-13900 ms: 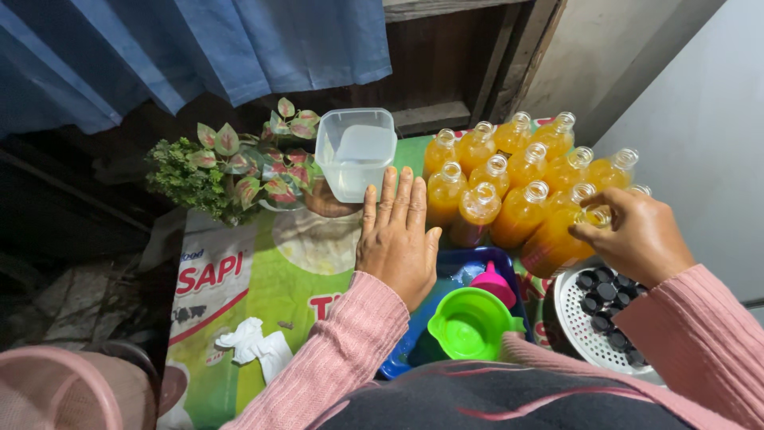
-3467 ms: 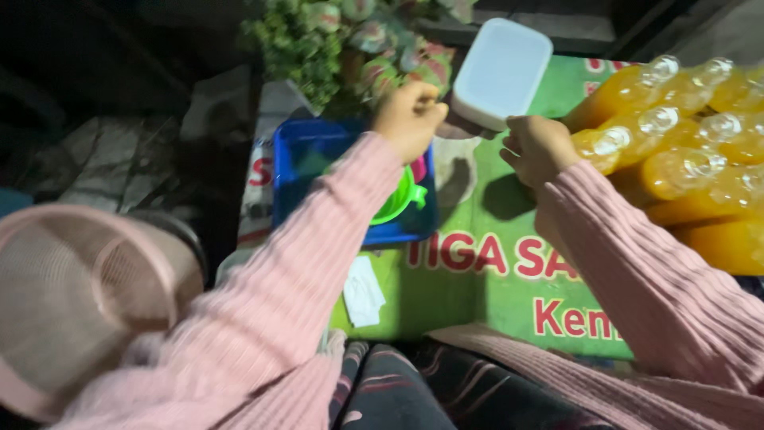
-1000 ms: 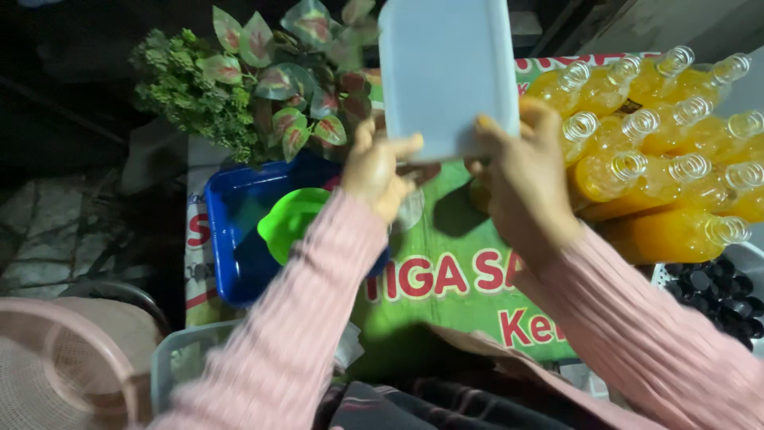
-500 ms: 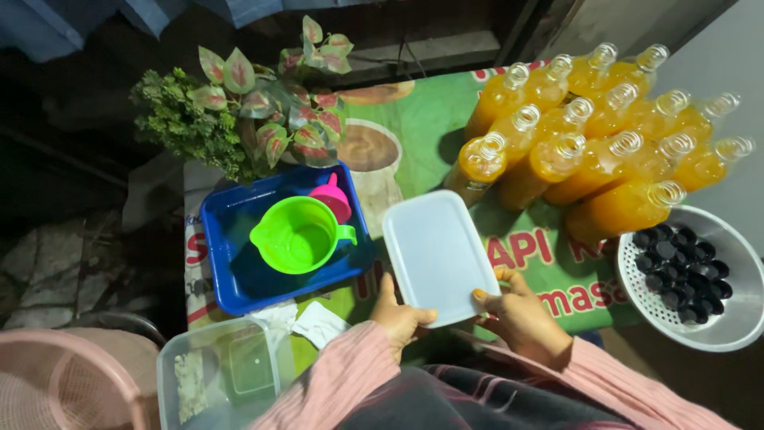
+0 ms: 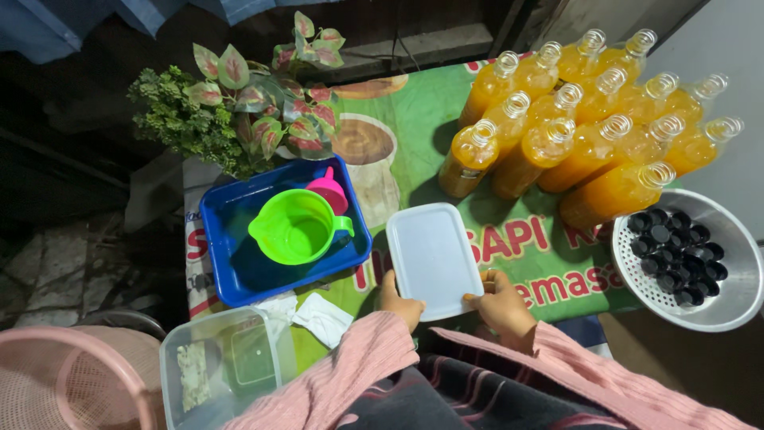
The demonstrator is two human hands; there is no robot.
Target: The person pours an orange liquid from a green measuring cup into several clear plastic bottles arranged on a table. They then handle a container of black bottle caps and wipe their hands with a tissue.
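Green printed tabletop (image 5: 414,135), dim room. Left hand (image 5: 400,302) and right hand (image 5: 503,301) each closed on near edge of white lid (image 5: 434,256); light, stiff, likely slick, best held at rim. Beyond: blue tray (image 5: 231,271), orange bottles (image 5: 573,127)

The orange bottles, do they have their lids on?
No. The clear plastic bottles of orange liquid show open mouths; black caps sit in the white colander.

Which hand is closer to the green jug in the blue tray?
Left. The left hand grips the white lid just right of the green jug; the right hand holds the lid's far side.
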